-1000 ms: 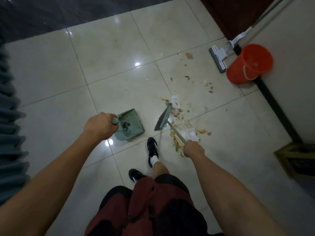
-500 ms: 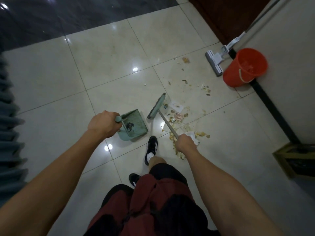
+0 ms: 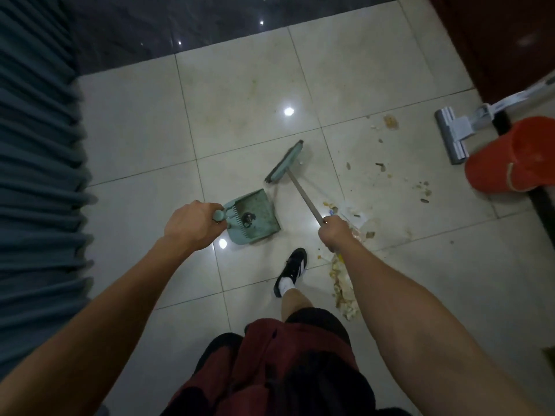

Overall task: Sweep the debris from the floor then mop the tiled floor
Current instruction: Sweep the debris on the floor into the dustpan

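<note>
My left hand (image 3: pixel 192 225) grips the handle of a green dustpan (image 3: pixel 253 219) that stands on the pale tiled floor (image 3: pixel 246 103), a small dark clump inside it. My right hand (image 3: pixel 335 232) grips the thin pole of a broom, whose green head (image 3: pixel 285 162) sits beyond the pan's far right corner. Debris (image 3: pixel 345 283) of paper scraps and crumbs lies under and right of my right arm. More crumbs (image 3: pixel 390 121) are scattered toward the far right.
A flat mop (image 3: pixel 453 135) leans on the wall at right, beside an orange bucket (image 3: pixel 513 157). A dark door stands at the far right, a grey-blue curtain (image 3: pixel 36 175) along the left. My black shoe (image 3: pixel 292 270) is planted between pan and debris.
The broom head has swung left and away from the debris pile, ending past the dustpan's far corner. The view has shifted left, and the dustpan stays in my left hand.
</note>
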Motion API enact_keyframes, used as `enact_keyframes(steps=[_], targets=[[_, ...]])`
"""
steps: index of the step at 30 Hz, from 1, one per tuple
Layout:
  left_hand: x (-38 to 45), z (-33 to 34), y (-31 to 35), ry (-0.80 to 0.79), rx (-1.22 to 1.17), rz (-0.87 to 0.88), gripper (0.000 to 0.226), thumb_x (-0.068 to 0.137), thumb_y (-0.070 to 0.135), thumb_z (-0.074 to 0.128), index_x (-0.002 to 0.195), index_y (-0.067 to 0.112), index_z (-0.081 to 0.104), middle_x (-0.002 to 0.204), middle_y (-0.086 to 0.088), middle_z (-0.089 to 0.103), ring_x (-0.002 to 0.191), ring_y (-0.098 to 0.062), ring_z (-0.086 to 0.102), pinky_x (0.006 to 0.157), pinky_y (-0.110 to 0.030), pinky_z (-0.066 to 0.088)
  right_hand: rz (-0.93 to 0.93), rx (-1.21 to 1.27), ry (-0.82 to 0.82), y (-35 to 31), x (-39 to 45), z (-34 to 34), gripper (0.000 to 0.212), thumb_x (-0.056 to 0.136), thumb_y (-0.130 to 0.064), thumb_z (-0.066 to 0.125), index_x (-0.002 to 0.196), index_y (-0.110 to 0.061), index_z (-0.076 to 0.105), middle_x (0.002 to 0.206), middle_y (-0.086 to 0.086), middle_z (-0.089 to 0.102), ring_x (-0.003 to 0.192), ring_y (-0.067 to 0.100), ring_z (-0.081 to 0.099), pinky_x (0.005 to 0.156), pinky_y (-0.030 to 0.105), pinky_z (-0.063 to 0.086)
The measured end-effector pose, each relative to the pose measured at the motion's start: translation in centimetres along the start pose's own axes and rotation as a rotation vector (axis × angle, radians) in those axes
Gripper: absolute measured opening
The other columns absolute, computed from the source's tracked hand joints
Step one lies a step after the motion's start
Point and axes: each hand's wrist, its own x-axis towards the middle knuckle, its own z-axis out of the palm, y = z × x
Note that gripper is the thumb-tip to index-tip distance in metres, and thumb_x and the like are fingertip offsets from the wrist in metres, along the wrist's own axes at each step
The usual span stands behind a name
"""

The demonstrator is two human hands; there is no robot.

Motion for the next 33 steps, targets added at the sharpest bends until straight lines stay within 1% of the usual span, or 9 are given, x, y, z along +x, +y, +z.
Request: enact_keyframes(steps=[4,7,11,14,19,22,27,30,33], targets=[[3.2,-2.3,0.2,0.013,0.002,-0.031,0.023,0.098,0.041,0.054,0.104,0.025,0.069,0.079,0.001,0.064,0.070,-0.020,0.061,0.064,-0.033,0.054,-0.011,-0.032,-0.051,-4.1,4.1,-2.7,0.041,0.096,-0.007,0.043,0.136,-0.005,0.050,0.112,0.020,0.059,0.082,0.034,0.065,0.065,0.040,0.057],[5.5,-3.5,0.6,0.009,0.006,-0.016,0.022,0.100,0.039,0.054,0.104,0.024,0.069,0.072,0.007,0.057,0.065,-0.013,0.056,0.056,-0.027,0.045,0.012,-0.024,-0.048,-5.8,6.0,-3.6,0.037,0.095,-0.002,0.044,0.129,-0.001,0.056,0.096,0.019,0.060,0.065,0.030,0.061,0.055,0.034,0.053],[8.2,-4.4,1.8,0.014,0.049,0.046,0.026,0.099,0.044,0.054,0.106,0.023,0.069,0.078,0.005,0.061,0.068,-0.017,0.060,0.058,-0.029,0.050,0.103,0.011,-0.026,-5.8,6.5,-4.0,0.029,0.093,0.000,0.045,0.118,0.003,0.058,0.077,0.015,0.056,0.061,0.030,0.062,0.050,0.033,0.051],[9.8,-4.8,2.6,-0.008,0.110,0.097,0.025,0.098,0.043,0.054,0.109,0.025,0.068,0.079,0.004,0.061,0.069,-0.019,0.062,0.058,-0.030,0.051,0.178,0.005,-0.046,-4.4,5.4,-4.1,0.017,0.092,0.001,0.046,0.107,0.001,0.056,0.078,0.016,0.059,0.061,0.027,0.061,0.045,0.030,0.047],[11.4,-5.3,4.0,-0.026,0.202,0.216,0.022,0.095,0.041,0.055,0.108,0.029,0.068,0.080,0.000,0.063,0.071,-0.023,0.062,0.063,-0.032,0.054,0.250,-0.003,0.003,-0.5,2.2,-2.0,0.022,0.093,-0.007,0.051,0.112,0.000,0.061,0.101,0.015,0.066,0.088,0.030,0.067,0.077,0.037,0.059],[11.9,-5.3,4.3,-0.039,0.241,0.307,0.023,0.094,0.042,0.055,0.107,0.029,0.069,0.085,-0.003,0.066,0.076,-0.026,0.064,0.068,-0.035,0.056,0.309,0.029,0.027,1.3,-0.7,-0.2,0.030,0.094,-0.010,0.051,0.121,-0.001,0.060,0.116,0.015,0.064,0.102,0.031,0.064,0.079,0.032,0.053],[12.1,-5.1,4.3,-0.039,0.271,0.434,0.027,0.094,0.046,0.056,0.110,0.030,0.069,0.093,-0.006,0.069,0.082,-0.029,0.066,0.071,-0.036,0.056,0.423,0.049,0.062,3.7,-4.7,3.1,0.029,0.093,-0.009,0.049,0.119,-0.003,0.061,0.118,0.015,0.066,0.102,0.030,0.066,0.075,0.032,0.053],[12.0,-4.7,4.4,-0.041,0.274,0.501,0.027,0.092,0.046,0.057,0.108,0.030,0.070,0.094,-0.007,0.070,0.083,-0.031,0.066,0.073,-0.038,0.058,0.486,0.062,0.075,4.7,-6.4,4.8,0.029,0.093,-0.008,0.051,0.121,-0.004,0.059,0.122,0.015,0.064,0.110,0.031,0.063,0.082,0.033,0.051],[11.8,-4.3,4.5,-0.035,0.288,0.562,0.027,0.092,0.045,0.057,0.109,0.029,0.071,0.094,-0.008,0.071,0.084,-0.032,0.067,0.072,-0.037,0.056,0.565,0.078,0.091,5.4,-7.9,6.0,0.040,0.096,-0.011,0.048,0.136,-0.009,0.048,0.139,0.013,0.053,0.127,0.028,0.053,0.101,0.036,0.044]])
